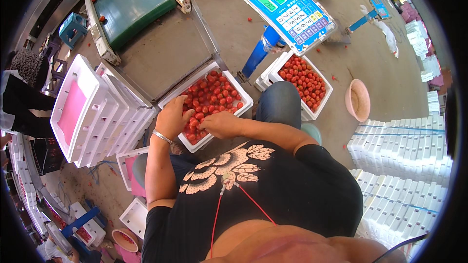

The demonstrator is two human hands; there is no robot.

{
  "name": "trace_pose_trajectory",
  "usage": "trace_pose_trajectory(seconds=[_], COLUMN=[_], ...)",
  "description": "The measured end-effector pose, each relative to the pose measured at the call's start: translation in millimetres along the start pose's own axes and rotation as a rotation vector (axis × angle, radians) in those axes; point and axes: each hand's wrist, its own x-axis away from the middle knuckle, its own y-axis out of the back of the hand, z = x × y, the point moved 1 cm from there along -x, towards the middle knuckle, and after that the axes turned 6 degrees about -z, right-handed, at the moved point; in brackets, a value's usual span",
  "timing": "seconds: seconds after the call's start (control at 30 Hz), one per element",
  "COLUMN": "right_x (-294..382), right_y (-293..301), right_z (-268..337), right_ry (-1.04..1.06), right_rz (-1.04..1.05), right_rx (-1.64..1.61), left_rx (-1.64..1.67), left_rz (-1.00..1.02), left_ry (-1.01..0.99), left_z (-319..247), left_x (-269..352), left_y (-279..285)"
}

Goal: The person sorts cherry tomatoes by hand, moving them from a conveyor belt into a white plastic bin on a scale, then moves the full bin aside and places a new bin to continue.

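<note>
In front of me a white foam crate (245, 103) holds a loose layer of red cherry tomatoes (215, 93), with pink lining showing between them. My left hand (172, 117), a silver bangle on its wrist, reaches over the crate's left side. Its thumb and fingers are apart, close to the tomatoes, and nothing shows in its grasp. From the right comes my right hand (222, 124), fingers curled down among the tomatoes near the front rim. Its fingertips are partly hidden, so whether it pinches a tomato cannot be told.
A green conveyor belt (135, 7) with a metal frame lies beyond the crate. To its right stands a blue weighing scale display (289, 11). A fuller tomato crate (328, 93) sits by my knee. Stacked foam crates (98, 113) rise at left; bundled stacks (398, 149) stand right.
</note>
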Motion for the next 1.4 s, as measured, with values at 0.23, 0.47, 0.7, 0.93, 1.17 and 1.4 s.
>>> trace_pose_trajectory(seconds=[0.23, 0.47, 0.7, 0.93, 1.17, 1.4], right_x=[0.1, 1.6, 3.2, 3.8, 3.7, 0.0], right_y=[3.6, 6.5, 5.6, 4.3, 1.6, 3.3], right_z=[5.4, 7.9, 6.7, 5.6, 4.5, 8.9], right_ry=[-0.03, -0.017, 0.011, -0.02, -0.017, -0.068], right_rz=[0.028, 0.01, 0.002, 0.008, 0.021, 0.107], right_rx=[0.001, 0.005, 0.027, -0.001, 0.0, 0.012], left_rx=[-0.004, -0.017, -0.035, -0.053, -0.043, -0.031], left_rz=[0.016, 0.005, 0.09, 0.038, 0.052, 0.09], left_ry=[-0.008, -0.011, 0.065, 0.017, 0.037, 0.056], left_z=[-5.1, -6.1, -8.9, -4.0, -6.7, 2.7], left_x=[4.4, 8.1, 6.6, 8.0, 8.4, 8.6], left_y=[2.1, 4.5, 6.9, 2.0, 4.8, -1.5])
